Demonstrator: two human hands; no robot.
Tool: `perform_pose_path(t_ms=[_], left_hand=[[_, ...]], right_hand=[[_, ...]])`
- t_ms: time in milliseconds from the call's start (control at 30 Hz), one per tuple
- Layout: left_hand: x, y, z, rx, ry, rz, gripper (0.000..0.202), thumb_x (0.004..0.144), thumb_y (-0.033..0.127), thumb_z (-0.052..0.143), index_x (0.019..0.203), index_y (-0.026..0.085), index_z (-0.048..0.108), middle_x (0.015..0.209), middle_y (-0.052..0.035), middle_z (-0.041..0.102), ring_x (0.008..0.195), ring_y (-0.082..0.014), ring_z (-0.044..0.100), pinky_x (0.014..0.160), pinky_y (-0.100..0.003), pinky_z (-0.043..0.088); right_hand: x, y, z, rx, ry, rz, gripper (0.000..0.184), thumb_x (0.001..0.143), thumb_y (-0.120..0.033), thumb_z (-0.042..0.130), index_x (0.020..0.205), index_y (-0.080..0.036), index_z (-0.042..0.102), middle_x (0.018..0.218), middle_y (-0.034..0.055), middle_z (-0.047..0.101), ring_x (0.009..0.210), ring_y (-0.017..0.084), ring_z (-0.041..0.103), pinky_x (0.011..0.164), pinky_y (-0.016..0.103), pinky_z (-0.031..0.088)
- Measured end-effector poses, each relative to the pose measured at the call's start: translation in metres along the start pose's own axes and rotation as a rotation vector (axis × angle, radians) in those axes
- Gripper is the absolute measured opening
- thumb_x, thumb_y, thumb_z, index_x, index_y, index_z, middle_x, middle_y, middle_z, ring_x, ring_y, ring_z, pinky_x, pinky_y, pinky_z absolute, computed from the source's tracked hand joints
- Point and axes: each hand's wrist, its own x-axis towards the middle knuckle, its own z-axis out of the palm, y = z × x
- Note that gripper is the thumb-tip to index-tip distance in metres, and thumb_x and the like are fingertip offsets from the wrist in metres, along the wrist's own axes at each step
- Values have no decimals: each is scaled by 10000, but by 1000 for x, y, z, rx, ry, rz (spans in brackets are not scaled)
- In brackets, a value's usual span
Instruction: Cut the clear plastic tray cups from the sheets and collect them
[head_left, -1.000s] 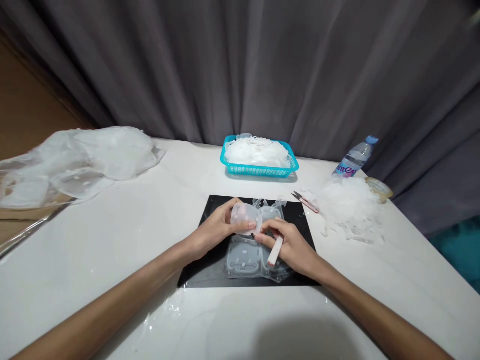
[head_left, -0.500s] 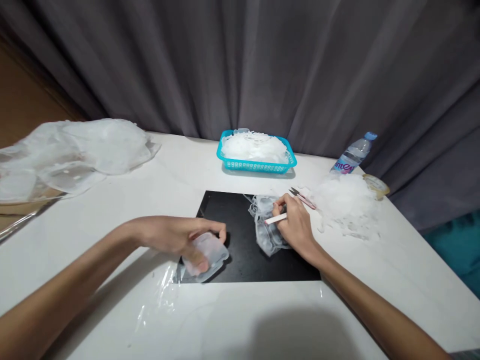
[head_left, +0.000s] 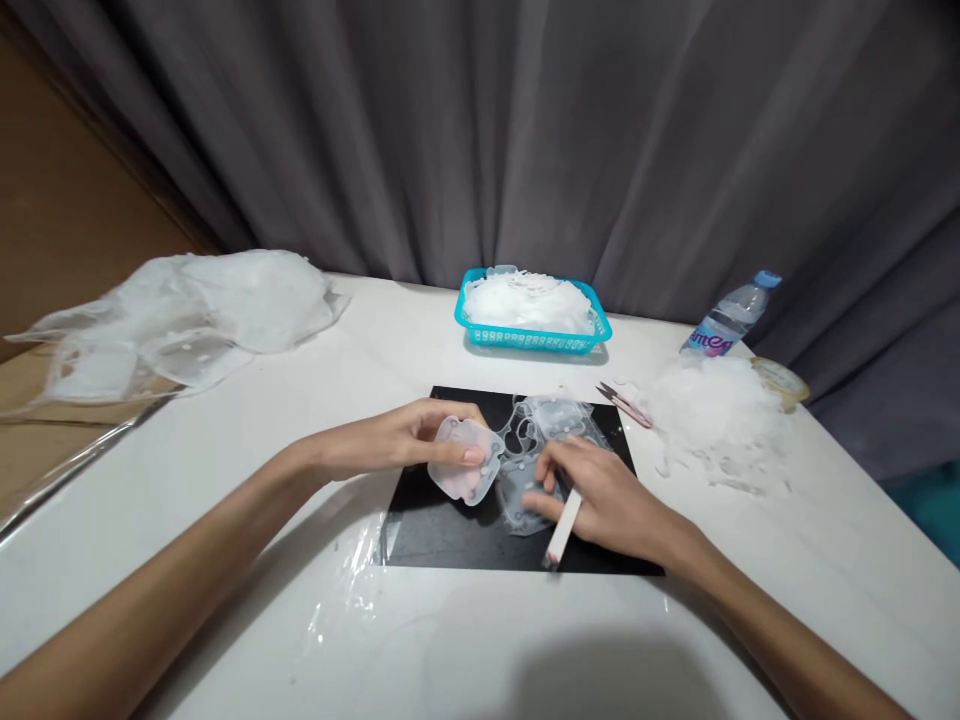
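Note:
My left hand (head_left: 409, 435) pinches a small clear plastic piece (head_left: 463, 472) over the black mat (head_left: 427, 530). Beside it my right hand (head_left: 600, 495) holds a thin white and pink craft knife (head_left: 562, 528) and rests its fingers on a clear plastic sheet of joined pieces (head_left: 541, 440) lying on the mat. The two hands sit close together, almost touching at the plastic.
A turquoise basket (head_left: 531, 338) full of clear pieces stands at the back. Small pink snips (head_left: 622, 403), a heap of plastic scraps (head_left: 712, 415) and a water bottle (head_left: 726, 325) are at the right. A pile of clear sheets (head_left: 187, 310) lies at the left.
My left hand came back from the mat's front left corner to the middle with a clear piece. My right hand moved toward me and laid the plastic sheet flat.

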Motion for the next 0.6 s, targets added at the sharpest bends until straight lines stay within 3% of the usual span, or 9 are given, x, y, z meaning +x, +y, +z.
perform_pose_path(t_ms=[133, 233, 300, 400, 500, 600], left_hand=[[1, -2, -1, -32, 0, 13, 224, 953, 392, 736, 968, 171, 701, 893, -16, 734, 815, -154, 676, 729, -231, 508], [4, -5, -1, -93, 3, 32, 189, 954, 362, 740, 972, 178, 699, 905, -14, 756, 832, -160, 706, 747, -241, 529], [5, -8, -2, -137, 5, 51, 178, 949, 350, 748, 966, 182, 694, 881, -9, 765, 820, -162, 723, 736, -242, 539], [5, -11, -1, -191, -9, 63, 189, 938, 350, 759, 957, 180, 681, 889, -28, 790, 818, -182, 747, 757, -276, 565], [5, -11, 1, -223, -10, 65, 212, 928, 363, 766, 945, 177, 667, 929, -57, 806, 856, -212, 761, 790, -319, 583], [5, -10, 4, -223, -8, 65, 209, 920, 355, 770, 932, 175, 665, 945, -64, 806, 913, -241, 769, 809, -337, 583]], right_hand=[[-9, -5, 0, -160, -145, -152, 322, 953, -476, 723, 980, -220, 530, 1008, 36, 641, 972, 234, 608, 781, 328, 482], [-10, -4, 10, -297, -88, -264, 196, 1068, -380, 547, 997, -199, 530, 1014, 63, 646, 943, 231, 605, 789, 352, 492], [-9, -6, 20, -414, -32, -363, 211, 1109, -302, 438, 969, -185, 543, 976, 75, 647, 917, 238, 594, 795, 370, 484], [-10, -12, 37, -522, 45, -456, 266, 1116, -278, 410, 923, -175, 560, 907, 73, 639, 889, 249, 582, 773, 376, 467], [-11, -19, 43, -452, 106, -451, 257, 1103, -324, 465, 932, -165, 572, 902, 66, 646, 889, 238, 592, 788, 366, 469], [-12, -24, 31, -189, 140, -369, 252, 1084, -403, 519, 990, -180, 587, 886, 30, 648, 843, 196, 594, 758, 328, 468]])
